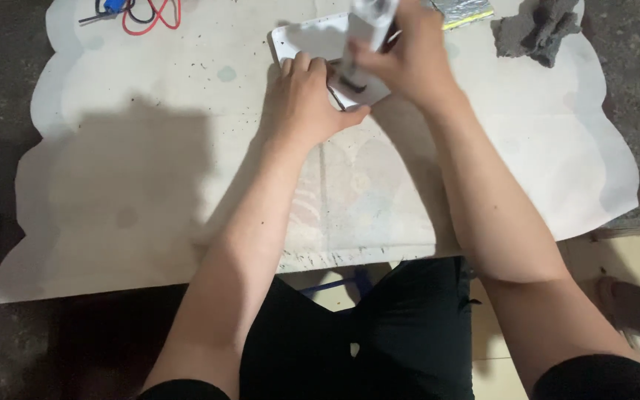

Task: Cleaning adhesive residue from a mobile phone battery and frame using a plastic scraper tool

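My left hand (307, 96) presses flat, fingers together, on the flat white rectangular plastic panel (312, 41); my right hand (409, 55) grips a blurred white tube (368, 22) above it.

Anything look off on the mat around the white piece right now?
Small dark specks are scattered over the pale mat, thickest near the white flat piece under the left hand. The right hand holds a white tube. A crumpled grey cloth lies at the far right.

pale mat (150, 185), white tray (301, 41), grey rag (538, 30)
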